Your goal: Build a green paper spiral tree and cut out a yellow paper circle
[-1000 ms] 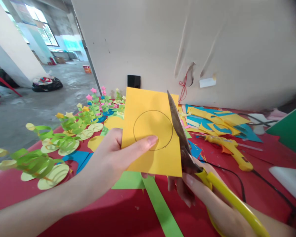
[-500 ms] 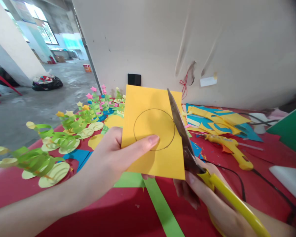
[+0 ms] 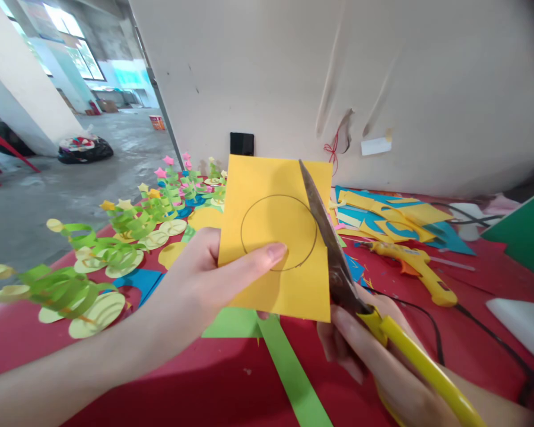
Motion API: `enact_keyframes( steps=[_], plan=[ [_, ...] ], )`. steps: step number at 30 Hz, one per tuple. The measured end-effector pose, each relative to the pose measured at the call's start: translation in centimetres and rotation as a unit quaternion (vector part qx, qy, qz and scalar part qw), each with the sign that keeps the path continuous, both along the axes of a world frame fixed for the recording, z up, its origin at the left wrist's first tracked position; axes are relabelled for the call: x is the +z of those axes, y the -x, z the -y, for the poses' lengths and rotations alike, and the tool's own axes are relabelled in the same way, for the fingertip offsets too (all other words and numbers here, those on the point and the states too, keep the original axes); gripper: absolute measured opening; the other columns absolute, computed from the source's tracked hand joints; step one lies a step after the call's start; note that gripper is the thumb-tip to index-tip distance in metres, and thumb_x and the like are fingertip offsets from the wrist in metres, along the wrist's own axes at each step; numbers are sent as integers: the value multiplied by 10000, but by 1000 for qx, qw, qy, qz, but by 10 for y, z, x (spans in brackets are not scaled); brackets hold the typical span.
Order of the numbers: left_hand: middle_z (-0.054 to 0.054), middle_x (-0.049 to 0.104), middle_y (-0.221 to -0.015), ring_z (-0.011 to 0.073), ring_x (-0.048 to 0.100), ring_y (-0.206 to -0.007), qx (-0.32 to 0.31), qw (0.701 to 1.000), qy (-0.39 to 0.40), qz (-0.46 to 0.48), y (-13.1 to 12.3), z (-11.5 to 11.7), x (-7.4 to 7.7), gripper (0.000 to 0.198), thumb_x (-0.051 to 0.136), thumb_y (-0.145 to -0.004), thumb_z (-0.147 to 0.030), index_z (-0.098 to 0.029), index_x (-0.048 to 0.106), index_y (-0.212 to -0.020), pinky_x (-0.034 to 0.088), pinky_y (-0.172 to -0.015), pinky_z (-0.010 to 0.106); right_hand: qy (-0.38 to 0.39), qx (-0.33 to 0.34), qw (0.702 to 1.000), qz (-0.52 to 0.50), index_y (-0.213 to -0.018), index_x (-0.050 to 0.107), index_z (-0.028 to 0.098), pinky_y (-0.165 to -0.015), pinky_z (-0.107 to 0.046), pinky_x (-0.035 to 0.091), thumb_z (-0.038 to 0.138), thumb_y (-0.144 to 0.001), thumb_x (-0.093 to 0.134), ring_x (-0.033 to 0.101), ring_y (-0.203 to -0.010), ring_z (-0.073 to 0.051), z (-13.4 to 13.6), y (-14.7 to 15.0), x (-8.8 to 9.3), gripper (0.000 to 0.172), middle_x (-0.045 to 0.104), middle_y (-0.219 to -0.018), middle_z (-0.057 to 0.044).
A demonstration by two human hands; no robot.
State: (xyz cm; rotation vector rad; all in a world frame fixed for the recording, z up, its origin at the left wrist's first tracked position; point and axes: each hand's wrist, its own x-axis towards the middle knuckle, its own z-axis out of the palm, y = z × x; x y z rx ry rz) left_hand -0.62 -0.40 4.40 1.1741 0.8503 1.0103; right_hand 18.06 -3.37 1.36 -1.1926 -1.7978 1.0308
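A yellow paper sheet (image 3: pixel 258 178) with a drawn circle stands upright in the middle. My left hand (image 3: pixel 222 273) grips its left side, thumb across the front over the circle's lower part, other fingers mostly hidden behind. My right hand (image 3: pixel 382 350) is closed round the yellow-handled scissors (image 3: pixel 333 255) at the sheet's right side. The upper blade lies in front of the paper, just right of the circle, its tip near the top edge. The lower blade is hidden behind the sheet. Below it, a light green strip (image 3: pixel 289 367) lies on the red table (image 3: pixel 196 385).
Curly green paper plants (image 3: pixel 102 243) with round bases line the table's left. At the right are a yellow glue gun (image 3: pixel 413 267) with its cord, yellow paper scraps (image 3: pixel 396 213) on blue paper, and a white block (image 3: pixel 516 326). A pale wall (image 3: pixel 267 71) rises behind.
The sheet's top right corner has shifted slightly right and up, and the paper has turned a little. The scissors' tip has moved slightly left over the sheet. Both hands keep their hold.
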Motion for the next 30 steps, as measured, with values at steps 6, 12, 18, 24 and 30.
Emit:
enact_keyframes(
  steps=[6,12,18,24,30],
  plan=[
    [-62,680,-651,138,666,-627,16,998,-46,-30,0,-3,2,78,637,-758,-306,-266,702,-744,560,-532,168,1,1,1000,0,-799,499,199,-355,-201,276,284,-857,375,361,-337,-64,-1,0,-2,161,459,-459,58],
    [-47,706,-706,174,678,-627,40,996,-60,-50,5,-5,2,92,652,-742,-322,-258,704,-782,554,-466,184,-4,-17,999,-36,-932,516,250,-620,-257,443,135,-747,383,559,-643,-139,3,2,-6,255,606,-728,16],
    [-55,704,-675,143,663,-527,33,995,-53,-75,7,-7,5,61,660,-735,-284,-245,706,-727,521,-396,142,-7,-24,999,-46,-890,510,251,-557,-275,430,172,-728,381,529,-605,-156,0,3,-4,221,565,-658,9],
    [-23,698,-654,189,676,-613,33,990,-44,-133,6,-4,4,143,666,-708,-373,-239,715,-715,549,-502,188,15,-37,998,-40,-865,509,263,-452,-220,359,201,-755,404,440,-527,-131,1,4,-2,163,447,-540,40],
    [-44,708,-679,145,671,-615,14,993,-34,-108,4,-3,6,124,656,-721,-363,-259,714,-686,527,-491,131,0,-36,998,-48,-839,510,254,-484,-234,356,176,-747,418,433,-515,-124,0,6,-1,152,513,-592,40]
  ],
)
